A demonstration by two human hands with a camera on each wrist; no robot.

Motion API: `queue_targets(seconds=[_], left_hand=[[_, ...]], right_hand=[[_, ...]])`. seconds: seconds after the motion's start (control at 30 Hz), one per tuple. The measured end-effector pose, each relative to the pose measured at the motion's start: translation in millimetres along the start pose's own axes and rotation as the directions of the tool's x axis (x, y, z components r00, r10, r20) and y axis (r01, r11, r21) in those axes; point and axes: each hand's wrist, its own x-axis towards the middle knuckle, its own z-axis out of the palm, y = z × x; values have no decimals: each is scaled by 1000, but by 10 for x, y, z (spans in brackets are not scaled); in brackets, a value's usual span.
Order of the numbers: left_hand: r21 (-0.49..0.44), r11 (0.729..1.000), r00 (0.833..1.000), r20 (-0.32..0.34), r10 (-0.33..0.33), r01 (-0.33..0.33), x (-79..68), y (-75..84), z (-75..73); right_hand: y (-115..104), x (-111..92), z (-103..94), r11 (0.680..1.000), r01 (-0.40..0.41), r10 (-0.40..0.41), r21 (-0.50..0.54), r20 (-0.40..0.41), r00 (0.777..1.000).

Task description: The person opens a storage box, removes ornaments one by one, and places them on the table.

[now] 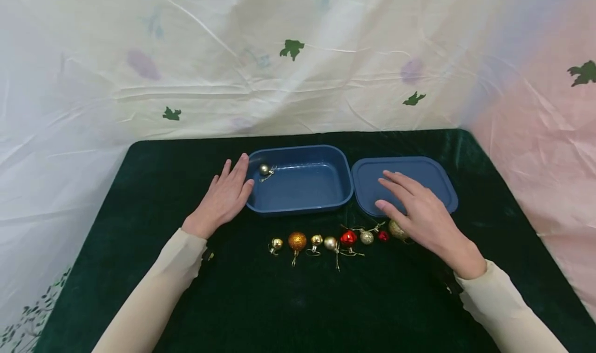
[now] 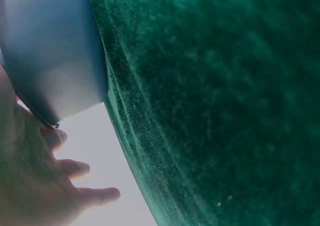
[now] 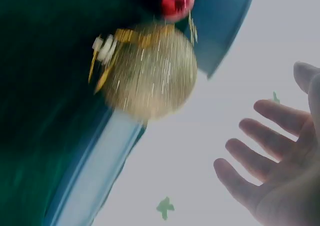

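Left hand flat and relaxed against the blue tub, holding nothing, right hand spread open over the lid, empty, gold bauble just beneath it, baubles in a row on the bench

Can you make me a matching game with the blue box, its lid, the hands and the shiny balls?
Things:
1. Silver ball
2. Orange glitter ball
3. Blue lid
4. Left hand

Places:
A. Under the right hand
B. Inside the blue box, far-left corner
C. Against the box's left side
D. In the row of balls in front of the box

Pairs: 1-B, 2-D, 3-A, 4-C
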Motion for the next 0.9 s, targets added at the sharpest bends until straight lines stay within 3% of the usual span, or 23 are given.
queue_targets(seconds=[0.13, 0.33, 0.43, 0.5, 0.63, 0.7, 0.9], left_hand=[[34, 999, 1000, -1, 9, -9, 42, 19, -16], [107, 994, 999, 8, 33, -34, 88, 45, -48], [132, 988, 996, -38, 83, -77, 118, 80, -64], [152, 979, 984, -97, 148, -132, 158, 121, -89], [174, 952, 943, -178, 281, -251, 271, 248, -137], [156, 946, 938, -158, 307, -284, 326, 319, -146], [131, 950, 957, -38, 289, -282, 441, 470, -120]], right_hand=[[-74, 196, 154, 999, 23, -21, -35, 57, 998], [-161, 436, 337, 992, -15, 40, -129, 192, 981], [-159, 485, 390, 987, -33, 69, -158, 233, 970], [-152, 502, 407, 986, -37, 77, -163, 246, 966], [-139, 510, 417, 987, -37, 75, -159, 243, 967], [-141, 504, 421, 987, -35, 73, -155, 244, 967], [-160, 484, 448, 991, -39, 72, -130, 257, 964]])
